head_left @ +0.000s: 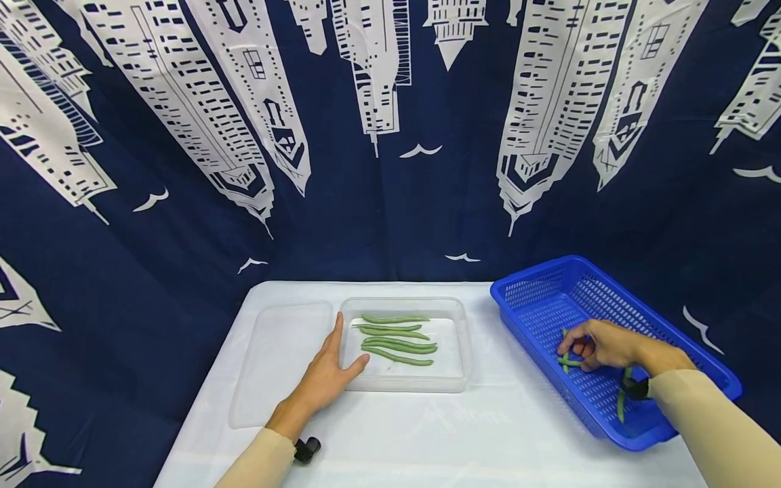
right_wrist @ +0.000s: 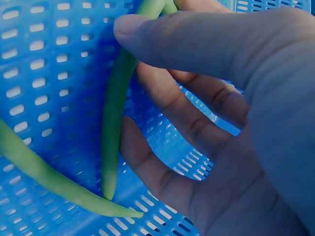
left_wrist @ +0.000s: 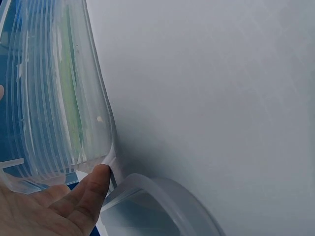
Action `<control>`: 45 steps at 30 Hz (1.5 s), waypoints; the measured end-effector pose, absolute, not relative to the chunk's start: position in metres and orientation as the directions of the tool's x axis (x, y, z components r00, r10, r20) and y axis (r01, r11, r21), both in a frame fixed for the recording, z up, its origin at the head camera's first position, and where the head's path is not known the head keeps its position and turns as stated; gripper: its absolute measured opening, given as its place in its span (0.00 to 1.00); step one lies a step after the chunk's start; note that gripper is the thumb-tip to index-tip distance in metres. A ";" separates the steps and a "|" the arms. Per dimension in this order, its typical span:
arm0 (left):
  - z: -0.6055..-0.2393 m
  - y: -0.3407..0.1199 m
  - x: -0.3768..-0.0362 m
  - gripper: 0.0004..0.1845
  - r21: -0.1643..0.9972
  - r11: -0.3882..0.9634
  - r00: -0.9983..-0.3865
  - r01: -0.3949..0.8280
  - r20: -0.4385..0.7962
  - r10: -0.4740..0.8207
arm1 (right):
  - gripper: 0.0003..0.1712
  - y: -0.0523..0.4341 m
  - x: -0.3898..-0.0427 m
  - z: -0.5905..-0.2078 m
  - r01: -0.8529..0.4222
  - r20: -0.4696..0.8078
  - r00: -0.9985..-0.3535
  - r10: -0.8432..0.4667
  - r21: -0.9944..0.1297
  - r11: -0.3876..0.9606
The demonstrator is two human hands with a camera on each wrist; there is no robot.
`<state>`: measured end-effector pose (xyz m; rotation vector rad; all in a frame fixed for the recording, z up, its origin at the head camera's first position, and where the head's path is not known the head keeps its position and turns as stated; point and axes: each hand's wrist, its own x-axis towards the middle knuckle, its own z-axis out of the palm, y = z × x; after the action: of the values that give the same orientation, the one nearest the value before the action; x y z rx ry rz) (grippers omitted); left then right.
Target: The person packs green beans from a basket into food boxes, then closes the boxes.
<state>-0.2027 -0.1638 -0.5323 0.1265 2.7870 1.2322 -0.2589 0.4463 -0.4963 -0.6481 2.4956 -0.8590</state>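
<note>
- Blue perforated plastic forms the basket (head_left: 537,288) at the right of the white table (head_left: 427,427); the right hand (head_left: 601,344) is inside it, fingers curled round a green bean (right_wrist: 115,108), thumb over the pod and fingers under it.
- Clear, rigid plastic makes the shallow rectangular tray (head_left: 454,339) at the centre; five beans (head_left: 398,343) lie in it, roughly parallel, running left to right.
- Flat and with fingers straight, the left hand (head_left: 326,373) rests against the tray's near-left corner, thumb tip touching the rounded rim; it steadies the tray and grips nothing.
- Left of the tray lies a clear lid (head_left: 274,359), flat on the table.
- Judged from this, the step in hand is picking a bean out of the basket; the next move calls for lifting it clear of the high slotted wall and carrying it left to the tray.
- Beans look smooth, slim, tapered and slightly curved; a second pod (right_wrist: 54,179) crosses below the held one, so the pinch must take one only.
- More pods (head_left: 621,400) lie near the wrist.
</note>
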 end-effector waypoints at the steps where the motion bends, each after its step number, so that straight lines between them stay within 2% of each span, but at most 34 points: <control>1: -0.532 -0.164 -0.203 0.62 0.740 0.671 -0.992 0.041 -0.049 0.114 | 0.21 0.447 -0.258 -0.497 -0.286 -0.232 -0.803 -0.549 -0.659 0.695; 9: -0.530 -0.162 -0.201 0.61 0.745 0.666 -0.992 0.036 -0.053 0.113 | 0.19 0.447 -0.258 -0.499 -0.300 -0.191 -0.795 -0.575 -0.701 0.647; 18: -0.531 -0.162 -0.202 0.62 0.750 0.660 -0.992 0.042 -0.047 0.117 | 0.16 0.450 -0.261 -0.504 -0.451 -0.048 -0.777 -0.628 -0.654 0.607; 25: -0.533 -0.163 -0.203 0.62 0.749 0.661 -0.992 0.044 -0.046 0.119 | 0.17 0.446 -0.260 -0.501 -0.541 0.040 -0.787 -0.616 -0.524 0.658; 32: -0.533 -0.165 -0.206 0.62 0.746 0.663 -0.991 0.055 -0.038 0.125 | 0.24 0.436 -0.259 -0.489 -0.543 0.115 -0.830 -0.546 -0.392 0.742; 45: -0.536 -0.166 -0.207 0.63 0.741 0.670 -0.992 0.052 -0.039 0.120 | 0.25 0.402 -0.256 -0.451 -0.513 0.146 -0.856 -0.496 -0.351 0.783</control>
<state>-0.2074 -0.1661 -0.5359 0.1438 2.7932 1.2356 -0.2560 0.4017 -0.4515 -0.8521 3.0100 -0.6133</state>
